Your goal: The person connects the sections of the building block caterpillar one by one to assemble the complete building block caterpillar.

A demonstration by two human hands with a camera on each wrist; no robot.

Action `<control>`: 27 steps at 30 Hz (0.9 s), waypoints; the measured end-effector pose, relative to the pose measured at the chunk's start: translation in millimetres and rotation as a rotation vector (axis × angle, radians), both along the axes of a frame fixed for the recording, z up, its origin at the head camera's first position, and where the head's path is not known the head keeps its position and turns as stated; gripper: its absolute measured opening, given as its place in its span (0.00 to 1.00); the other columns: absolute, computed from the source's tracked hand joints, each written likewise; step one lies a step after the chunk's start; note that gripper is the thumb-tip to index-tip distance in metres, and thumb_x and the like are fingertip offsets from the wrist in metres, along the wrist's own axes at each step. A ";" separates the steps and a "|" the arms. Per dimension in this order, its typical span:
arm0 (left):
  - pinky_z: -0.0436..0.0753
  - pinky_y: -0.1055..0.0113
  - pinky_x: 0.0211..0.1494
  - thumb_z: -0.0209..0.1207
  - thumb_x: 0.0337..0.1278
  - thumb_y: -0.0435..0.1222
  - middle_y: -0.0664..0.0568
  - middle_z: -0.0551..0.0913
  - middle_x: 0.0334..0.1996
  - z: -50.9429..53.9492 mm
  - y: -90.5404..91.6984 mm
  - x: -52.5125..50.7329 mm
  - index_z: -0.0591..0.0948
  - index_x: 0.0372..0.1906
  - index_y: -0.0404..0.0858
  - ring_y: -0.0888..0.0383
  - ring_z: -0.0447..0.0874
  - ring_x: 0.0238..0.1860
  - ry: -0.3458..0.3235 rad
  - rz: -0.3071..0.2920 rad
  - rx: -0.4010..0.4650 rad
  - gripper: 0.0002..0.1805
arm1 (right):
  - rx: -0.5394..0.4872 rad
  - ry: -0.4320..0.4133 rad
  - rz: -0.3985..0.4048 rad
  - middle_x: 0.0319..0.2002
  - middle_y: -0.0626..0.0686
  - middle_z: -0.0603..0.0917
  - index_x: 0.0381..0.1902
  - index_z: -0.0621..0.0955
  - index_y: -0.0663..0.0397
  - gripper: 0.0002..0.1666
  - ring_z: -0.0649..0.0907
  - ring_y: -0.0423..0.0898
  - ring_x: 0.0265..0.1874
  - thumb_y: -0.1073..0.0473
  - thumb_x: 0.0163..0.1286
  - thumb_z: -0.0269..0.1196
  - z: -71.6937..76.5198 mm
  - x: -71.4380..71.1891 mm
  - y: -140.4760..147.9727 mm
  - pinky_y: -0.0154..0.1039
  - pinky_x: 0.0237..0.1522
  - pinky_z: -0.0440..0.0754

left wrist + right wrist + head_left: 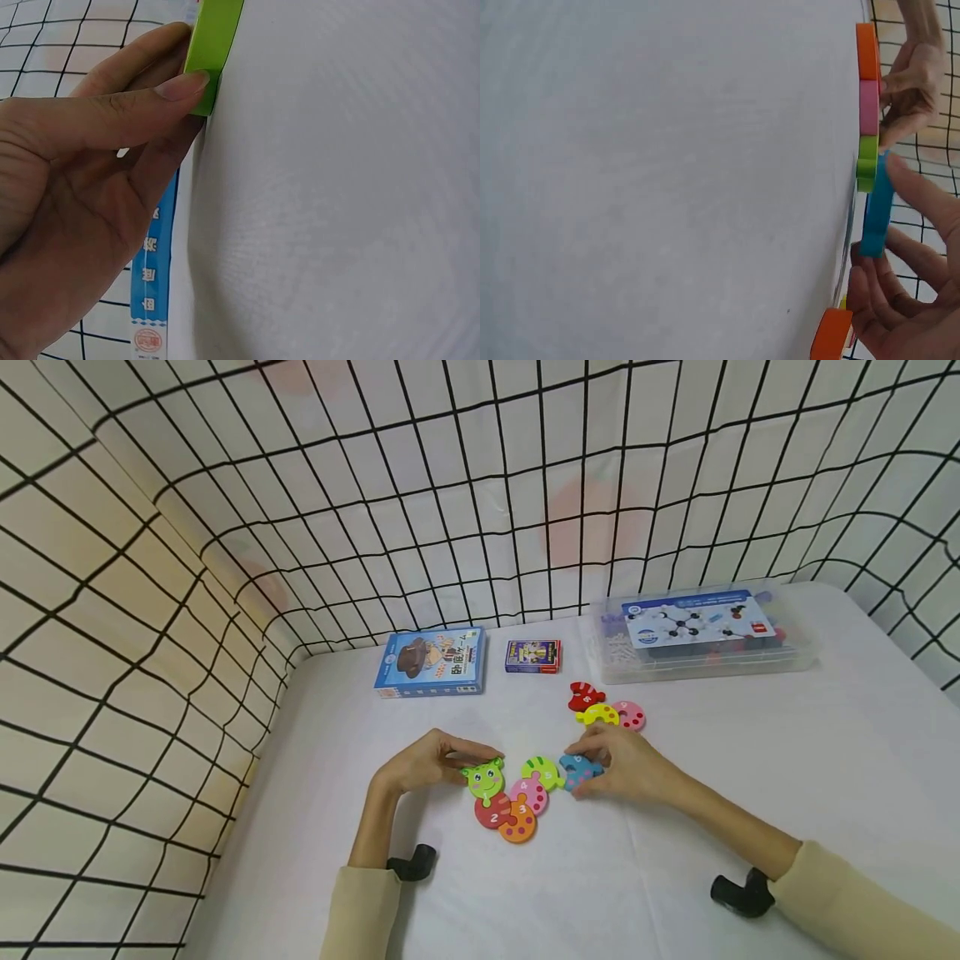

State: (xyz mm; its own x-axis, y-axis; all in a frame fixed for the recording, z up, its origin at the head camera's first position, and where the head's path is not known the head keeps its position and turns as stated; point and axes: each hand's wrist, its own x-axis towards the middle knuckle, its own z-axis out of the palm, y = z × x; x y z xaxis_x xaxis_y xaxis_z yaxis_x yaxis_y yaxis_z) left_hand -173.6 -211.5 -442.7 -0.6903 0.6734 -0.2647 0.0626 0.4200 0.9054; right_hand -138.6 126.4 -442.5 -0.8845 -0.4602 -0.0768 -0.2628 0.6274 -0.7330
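My left hand point(427, 764) pinches the edge of a green caterpillar-head puzzle piece point(486, 781) with a smiling face. In the left wrist view the thumb lies on the side of that green piece point(214, 45). Joined below the head are a red piece 2 point(491, 812), an orange piece 3 point(519, 827), a pink piece 4 point(529, 795) and a green striped piece 5 point(540, 771). My right hand point(626, 764) pinches a blue spotted puzzle piece point(579, 772) beside the green striped one. In the right wrist view the blue piece point(878, 214) sits slightly raised between thumb and fingers.
Loose red point(585, 697), yellow point(600, 715) and pink point(630, 716) pieces lie beyond my right hand. Farther back are a blue game box point(431, 662), a small card box point(532, 657) and a clear plastic case point(705, 635). Black wire mesh point(465, 485) borders the white table.
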 end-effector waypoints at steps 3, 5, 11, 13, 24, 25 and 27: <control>0.79 0.58 0.73 0.60 0.58 0.15 0.49 0.84 0.65 -0.4 0.0 0.0 0.84 0.63 0.39 0.52 0.79 0.71 0.004 -0.002 -0.002 0.30 | -0.041 0.021 0.008 0.46 0.52 0.84 0.53 0.89 0.51 0.30 0.81 0.43 0.38 0.49 0.52 0.82 0.6 1.4 0.1 0.30 0.36 0.83; 0.79 0.58 0.73 0.60 0.58 0.15 0.49 0.84 0.64 -0.5 -0.1 -0.1 0.84 0.63 0.39 0.52 0.79 0.71 0.006 0.001 -0.003 0.30 | -0.056 0.034 0.012 0.42 0.50 0.84 0.52 0.90 0.51 0.30 0.82 0.41 0.37 0.49 0.51 0.83 1.1 3.1 -1.7 0.30 0.35 0.82; 0.79 0.59 0.73 0.60 0.57 0.15 0.49 0.85 0.64 -0.7 0.4 -0.1 0.84 0.63 0.39 0.53 0.79 0.70 0.001 0.012 -0.007 0.30 | -0.008 0.060 -0.027 0.36 0.45 0.86 0.50 0.90 0.51 0.31 0.82 0.40 0.34 0.46 0.49 0.83 1.9 7.3 -10.0 0.32 0.35 0.79; 0.79 0.60 0.72 0.60 0.58 0.15 0.50 0.85 0.64 -0.6 0.4 -0.1 0.84 0.63 0.39 0.53 0.80 0.70 -0.002 0.010 -0.007 0.30 | 0.006 0.065 -0.054 0.35 0.45 0.86 0.48 0.90 0.51 0.31 0.81 0.40 0.33 0.45 0.47 0.84 2.5 8.8 -12.1 0.33 0.35 0.78; 0.80 0.59 0.72 0.60 0.58 0.15 0.49 0.84 0.64 1.2 0.5 1.3 0.84 0.63 0.39 0.52 0.80 0.70 -0.001 0.013 -0.001 0.29 | 0.006 0.051 -0.122 0.32 0.46 0.86 0.38 0.89 0.51 0.27 0.81 0.38 0.27 0.45 0.45 0.85 3.8 13.7 -17.6 0.36 0.37 0.76; 0.80 0.60 0.72 0.60 0.58 0.16 0.49 0.84 0.64 1.6 0.7 1.4 0.84 0.63 0.39 0.52 0.80 0.70 -0.003 0.013 -0.001 0.29 | 0.006 0.048 -0.125 0.32 0.46 0.87 0.38 0.89 0.51 0.26 0.81 0.39 0.27 0.45 0.45 0.85 3.9 13.8 -17.7 0.35 0.36 0.77; 0.80 0.60 0.72 0.60 0.59 0.16 0.49 0.84 0.64 1.9 0.7 1.4 0.84 0.63 0.39 0.52 0.80 0.70 -0.004 0.012 -0.001 0.29 | 0.005 0.036 -0.129 0.33 0.46 0.87 0.38 0.89 0.52 0.26 0.80 0.39 0.28 0.45 0.46 0.85 4.2 13.9 -17.8 0.34 0.34 0.78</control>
State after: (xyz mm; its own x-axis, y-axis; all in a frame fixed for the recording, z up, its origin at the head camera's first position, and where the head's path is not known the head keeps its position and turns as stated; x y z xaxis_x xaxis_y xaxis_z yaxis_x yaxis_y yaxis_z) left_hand -172.1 -210.8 -440.7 -0.6973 0.6648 -0.2681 0.0539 0.4216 0.9052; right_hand -124.7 108.6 -438.3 -0.9384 -0.3426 -0.0458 -0.2061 0.6612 -0.7213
